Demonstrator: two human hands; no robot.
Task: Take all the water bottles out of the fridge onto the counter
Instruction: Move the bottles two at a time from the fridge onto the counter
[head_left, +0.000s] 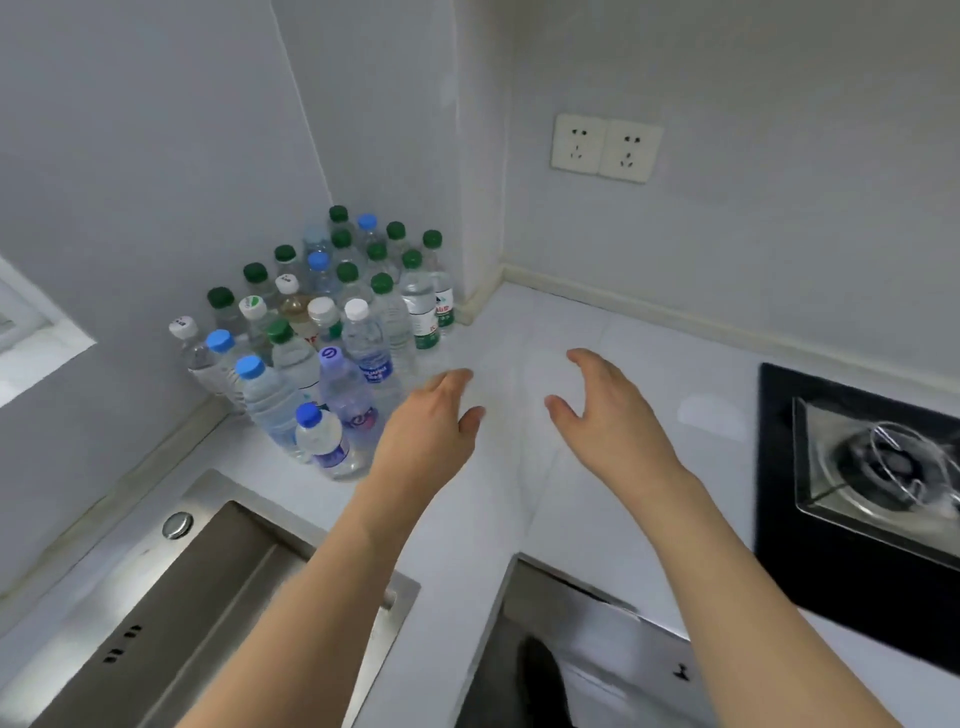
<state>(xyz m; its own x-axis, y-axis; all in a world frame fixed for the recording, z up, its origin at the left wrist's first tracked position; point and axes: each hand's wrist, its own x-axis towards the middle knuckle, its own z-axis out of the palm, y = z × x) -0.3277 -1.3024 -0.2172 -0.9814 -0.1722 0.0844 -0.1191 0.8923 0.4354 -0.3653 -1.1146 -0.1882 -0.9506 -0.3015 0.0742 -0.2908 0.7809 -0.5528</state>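
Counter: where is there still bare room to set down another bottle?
Bare counter runs from the bottles to the stove, under both empty hands, left and right. The corner beside the sink is packed with bottles.

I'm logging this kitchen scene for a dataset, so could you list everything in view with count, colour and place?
water bottles: about two dozen, clear with green, blue, white and purple caps, standing clustered in the counter's far left corner
counter: one, white, running from the sink to the stove
sink: one, steel, set into the counter at lower left
stove: one, black glass with a steel burner tray, at the right edge
wall sockets: two, white, side by side on the wall above the counter
left hand: one, open, above the counter beside the nearest bottles, holding nothing
right hand: one, open, above the bare counter, holding nothing
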